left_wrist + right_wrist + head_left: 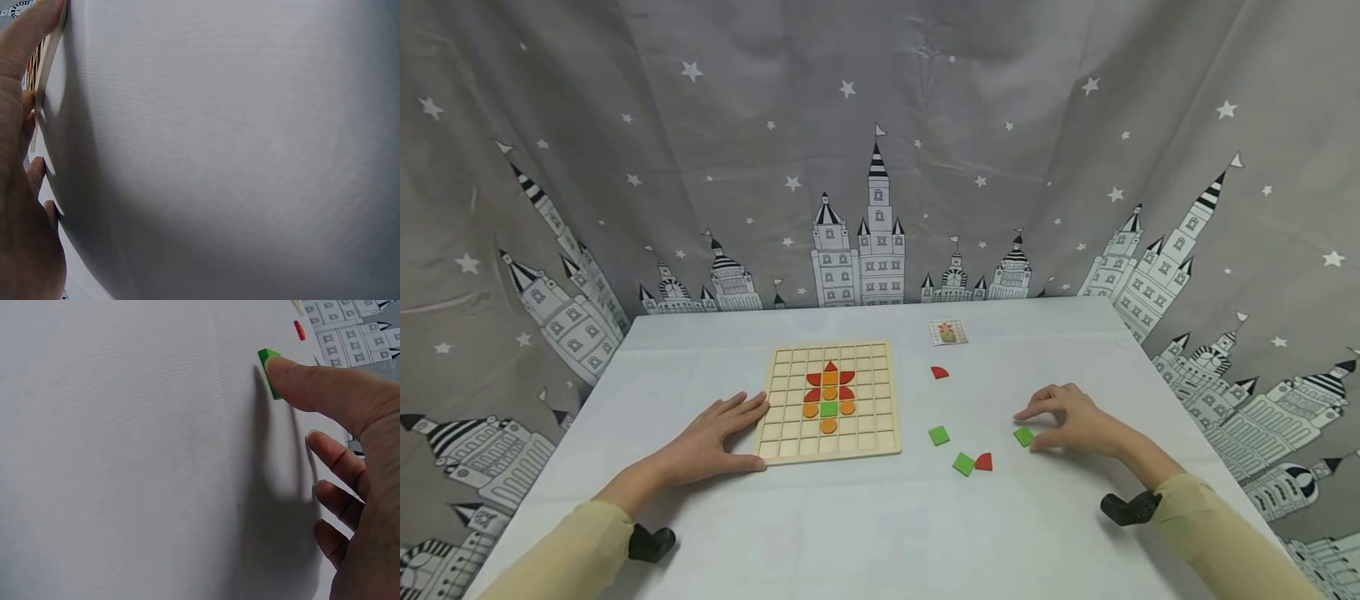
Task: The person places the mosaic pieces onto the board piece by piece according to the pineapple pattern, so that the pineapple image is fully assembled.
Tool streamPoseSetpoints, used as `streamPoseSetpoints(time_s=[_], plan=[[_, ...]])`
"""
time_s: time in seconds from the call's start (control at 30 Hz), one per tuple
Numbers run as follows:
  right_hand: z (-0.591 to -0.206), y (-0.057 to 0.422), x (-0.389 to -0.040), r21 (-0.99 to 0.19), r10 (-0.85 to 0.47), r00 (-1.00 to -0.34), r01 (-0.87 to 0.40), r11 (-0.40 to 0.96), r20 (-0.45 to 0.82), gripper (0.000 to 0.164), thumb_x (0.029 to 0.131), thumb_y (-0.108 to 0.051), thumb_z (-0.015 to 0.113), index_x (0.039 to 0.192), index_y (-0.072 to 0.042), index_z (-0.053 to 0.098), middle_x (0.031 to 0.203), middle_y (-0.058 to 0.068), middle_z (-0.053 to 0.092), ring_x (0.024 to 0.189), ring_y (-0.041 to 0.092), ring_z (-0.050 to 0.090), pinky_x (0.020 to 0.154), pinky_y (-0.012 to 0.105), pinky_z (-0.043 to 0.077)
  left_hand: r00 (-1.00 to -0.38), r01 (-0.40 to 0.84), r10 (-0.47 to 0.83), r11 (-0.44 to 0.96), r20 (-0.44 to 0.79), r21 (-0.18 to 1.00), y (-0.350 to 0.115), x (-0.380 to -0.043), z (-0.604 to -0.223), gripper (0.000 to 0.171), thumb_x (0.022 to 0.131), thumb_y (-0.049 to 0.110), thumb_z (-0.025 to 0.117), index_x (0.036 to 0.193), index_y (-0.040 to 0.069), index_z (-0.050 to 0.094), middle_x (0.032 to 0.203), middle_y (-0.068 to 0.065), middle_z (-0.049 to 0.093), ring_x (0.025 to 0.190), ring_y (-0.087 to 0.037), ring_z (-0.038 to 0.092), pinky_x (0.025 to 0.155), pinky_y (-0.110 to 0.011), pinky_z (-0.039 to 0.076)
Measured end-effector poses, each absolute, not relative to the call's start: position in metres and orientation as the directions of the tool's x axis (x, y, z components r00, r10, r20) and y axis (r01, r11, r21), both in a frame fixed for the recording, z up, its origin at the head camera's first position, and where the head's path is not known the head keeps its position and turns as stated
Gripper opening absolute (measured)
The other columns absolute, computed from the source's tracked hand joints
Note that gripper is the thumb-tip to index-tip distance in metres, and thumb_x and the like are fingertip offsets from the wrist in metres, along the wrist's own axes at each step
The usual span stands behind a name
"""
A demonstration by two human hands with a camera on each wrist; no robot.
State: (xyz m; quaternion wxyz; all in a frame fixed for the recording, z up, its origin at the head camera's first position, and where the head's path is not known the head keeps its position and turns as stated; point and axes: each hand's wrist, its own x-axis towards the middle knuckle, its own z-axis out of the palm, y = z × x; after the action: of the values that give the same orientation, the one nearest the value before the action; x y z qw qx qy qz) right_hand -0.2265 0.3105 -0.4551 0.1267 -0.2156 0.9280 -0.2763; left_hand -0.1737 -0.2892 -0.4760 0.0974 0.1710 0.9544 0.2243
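Observation:
In the head view my left hand lies at the left edge of a wooden grid board, its fingers and thumb spread along the rim. The board bears a pattern of red, orange and green pieces, with a green square tile in the middle. On the right, my right hand is over the white table, thumb and index finger apart. Between them is another green square tile, close against the thumb; a slim gap shows towards the index finger. The right wrist view has the thumb overlapping this green tile.
Two more green square tiles, one nearer the board and one lower, lie on the white table. A red quarter-circle touches the lower one; another red quarter-circle lies below a small pattern card.

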Motion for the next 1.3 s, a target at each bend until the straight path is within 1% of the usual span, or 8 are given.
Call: streamPoseSetpoints(time_s=[0.1, 0.2, 0.37, 0.47, 0.67, 0.87, 1.1, 1.3], plan=[[-0.464, 0.317, -0.224, -0.600, -0.470, -0.878, -0.327, 0.730, -0.094, 0.036, 0.076, -0.032, 0.091, 0.111, -0.028, 0.081, 0.122, 0.001, 0.059, 0.115, 0.028, 0.042, 0.093, 0.046, 0.038, -0.923, 0.282, 0.370, 0.839, -0.108, 0.465, -0.290, -0.173, -0.477, 0.107, 0.077, 0.072, 0.075, 0.159, 0.013, 0.039, 0.167, -0.009, 0.028, 0.153, -0.043, 0.014, 0.120, -0.067, 0.008], [-0.469, 0.320, -0.224, -0.614, -0.472, -0.879, -0.337, 0.714, -0.067, 0.032, 0.077, -0.028, 0.090, 0.108, -0.028, 0.081, 0.119, 0.001, 0.058, 0.113, 0.027, 0.042, 0.092, 0.044, 0.038, -0.922, 0.288, 0.374, 0.837, -0.103, 0.465, -0.290, -0.172, -0.477, 0.106, 0.078, 0.071, 0.075, 0.159, 0.013, 0.039, 0.167, -0.010, 0.028, 0.153, -0.043, 0.014, 0.121, -0.067, 0.008], [-0.471, 0.321, -0.222, -0.622, -0.450, -0.891, -0.320, 0.715, -0.059, 0.026, 0.079, -0.027, 0.089, 0.104, -0.032, 0.080, 0.118, -0.002, 0.057, 0.114, 0.026, 0.041, 0.092, 0.048, 0.038, -0.924, 0.288, 0.371, 0.839, -0.098, 0.462, -0.289, -0.172, -0.476, 0.105, 0.079, 0.070, 0.075, 0.159, 0.012, 0.039, 0.167, -0.011, 0.029, 0.153, -0.044, 0.015, 0.120, -0.067, 0.008], [-0.473, 0.321, -0.220, -0.607, -0.439, -0.898, -0.325, 0.725, -0.043, 0.024, 0.080, -0.028, 0.089, 0.101, -0.033, 0.080, 0.116, -0.003, 0.058, 0.114, 0.027, 0.042, 0.094, 0.051, 0.036, -0.924, 0.293, 0.372, 0.838, -0.089, 0.460, -0.288, -0.172, -0.475, 0.104, 0.079, 0.069, 0.076, 0.159, 0.012, 0.040, 0.166, -0.011, 0.030, 0.152, -0.044, 0.016, 0.120, -0.067, 0.009], [-0.479, 0.321, -0.219, -0.580, -0.437, -0.899, -0.368, 0.727, 0.023, 0.021, 0.079, -0.026, 0.090, 0.098, -0.031, 0.080, 0.115, -0.003, 0.060, 0.116, 0.030, 0.044, 0.096, 0.054, 0.033, -0.923, 0.293, 0.373, 0.838, -0.091, 0.461, -0.288, -0.172, -0.472, 0.105, 0.079, 0.070, 0.075, 0.159, 0.012, 0.040, 0.166, -0.011, 0.030, 0.152, -0.044, 0.016, 0.120, -0.067, 0.009], [-0.484, 0.316, -0.218, -0.560, -0.439, -0.894, -0.411, 0.720, 0.092, 0.021, 0.079, -0.020, 0.090, 0.095, -0.028, 0.080, 0.116, -0.002, 0.062, 0.120, 0.030, 0.043, 0.101, 0.055, 0.035, -0.920, 0.303, 0.383, 0.827, -0.081, 0.473, -0.288, -0.173, -0.472, 0.103, 0.080, 0.066, 0.077, 0.158, 0.011, 0.040, 0.166, -0.011, 0.031, 0.152, -0.045, 0.016, 0.120, -0.068, 0.009], [-0.480, 0.297, -0.219, -0.536, -0.443, -0.881, -0.457, 0.710, 0.165, 0.020, 0.078, -0.016, 0.089, 0.094, -0.023, 0.079, 0.115, 0.000, 0.063, 0.120, 0.030, 0.044, 0.102, 0.056, 0.036, -0.920, 0.288, 0.378, 0.833, -0.106, 0.473, -0.289, -0.174, -0.474, 0.105, 0.079, 0.069, 0.076, 0.159, 0.012, 0.038, 0.167, -0.010, 0.028, 0.153, -0.043, 0.014, 0.120, -0.067, 0.008], [-0.468, 0.254, -0.231, -0.557, -0.457, -0.870, -0.477, 0.680, 0.186, 0.020, 0.080, -0.018, 0.088, 0.096, -0.023, 0.079, 0.117, 0.000, 0.063, 0.122, 0.030, 0.043, 0.104, 0.058, 0.037, -0.921, 0.285, 0.376, 0.832, -0.106, 0.476, -0.290, -0.173, -0.474, 0.105, 0.079, 0.069, 0.076, 0.159, 0.013, 0.039, 0.167, -0.010, 0.029, 0.153, -0.044, 0.015, 0.120, -0.069, 0.008]])
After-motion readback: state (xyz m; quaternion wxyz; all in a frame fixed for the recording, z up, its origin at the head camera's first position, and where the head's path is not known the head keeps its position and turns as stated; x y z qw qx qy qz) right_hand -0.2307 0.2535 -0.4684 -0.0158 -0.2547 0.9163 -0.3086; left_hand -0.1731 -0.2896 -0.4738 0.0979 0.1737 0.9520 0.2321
